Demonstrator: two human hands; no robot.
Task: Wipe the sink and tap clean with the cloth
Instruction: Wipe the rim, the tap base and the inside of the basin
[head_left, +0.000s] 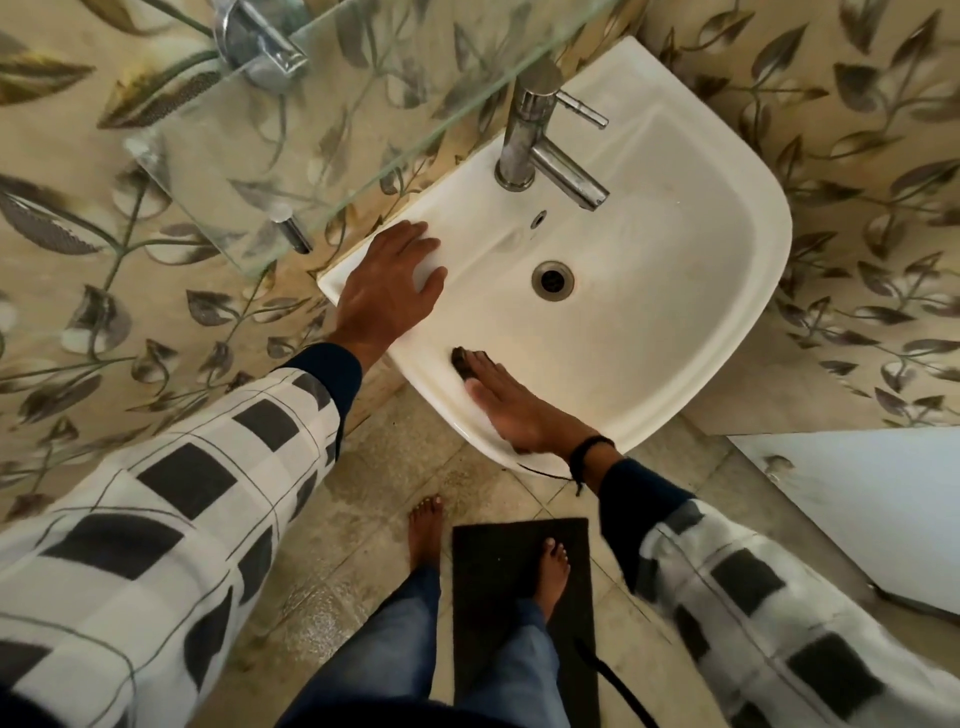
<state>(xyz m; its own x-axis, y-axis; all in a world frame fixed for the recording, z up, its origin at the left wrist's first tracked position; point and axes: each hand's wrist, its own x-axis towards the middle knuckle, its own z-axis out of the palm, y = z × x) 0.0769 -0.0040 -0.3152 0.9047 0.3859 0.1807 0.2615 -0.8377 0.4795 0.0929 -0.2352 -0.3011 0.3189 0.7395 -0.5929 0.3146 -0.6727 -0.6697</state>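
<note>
A white wall-mounted sink (727, 291) fills the middle of the head view, with a round metal drain (552, 279) in its bowl. A chrome tap (545, 150) stands at its back edge, spout pointing over the bowl. My left hand (389, 291) rests flat on the sink's left rim, fingers spread. My right hand (514, 405) lies with straight fingers on the near inner slope of the bowl, pressing a small dark cloth (460, 358) that shows just past the fingertips. Most of the cloth is hidden under the hand.
A glass shelf (260, 171) on chrome brackets juts out above the sink's left side, close over my left hand. Leaf-patterned tiles cover the walls. My bare feet stand on the tiled floor, one on a dark mat (519, 597). A white panel (872, 514) is at the right.
</note>
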